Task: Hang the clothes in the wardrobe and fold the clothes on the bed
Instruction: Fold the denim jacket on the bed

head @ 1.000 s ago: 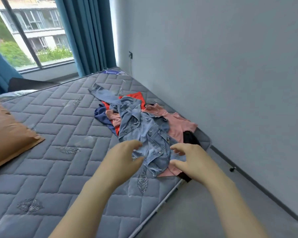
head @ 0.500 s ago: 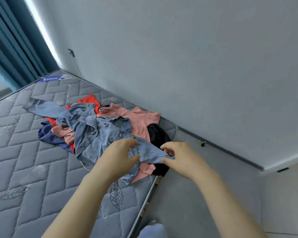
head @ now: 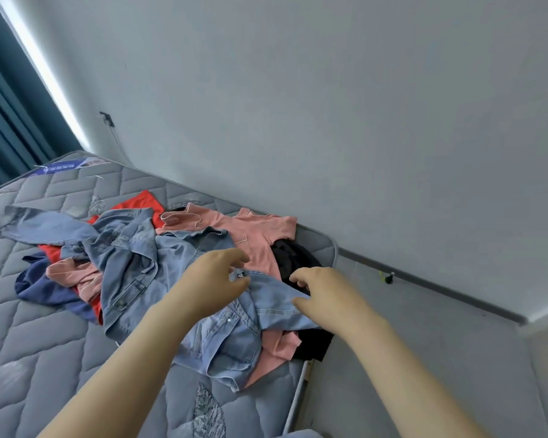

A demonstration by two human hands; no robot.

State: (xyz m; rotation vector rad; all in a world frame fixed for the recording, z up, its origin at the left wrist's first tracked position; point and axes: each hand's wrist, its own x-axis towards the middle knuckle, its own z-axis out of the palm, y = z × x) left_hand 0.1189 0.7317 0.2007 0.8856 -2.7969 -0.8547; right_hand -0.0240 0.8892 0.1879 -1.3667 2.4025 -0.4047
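Since half a second ago, the strip of denim that both hands pinched taut between them has gone slack, and the fingers have loosened from it.

The grey quilted mattress (head: 45, 358) sits against a pale wall (head: 329, 121), with a teal curtain (head: 10, 115) at the far left and a wall socket (head: 107, 118) with a cord hanging from it just beside the curtain. A dark baseboard (head: 424, 289) runs along the foot of the wall.

The clothes lie heaped near the mattress corner. A denim jacket (head: 133, 263) sprawls on top, one sleeve flung out to the left. Under it are a red garment (head: 140, 203), a navy garment (head: 41, 289) at the left edge of the heap, and a pink shirt (head: 253, 235) on the wall side. A black garment (head: 295, 257) is at the mattress edge, partly behind the right hand.

The left hand (head: 212, 279) hovers over the jacket's near part with fingers spread and relaxed, its thumb at the fold of denim. The right hand (head: 326, 295) is just beside that fold, fingers half curled and thumb lying on the cloth. Whether it actually grips the denim cannot be told.
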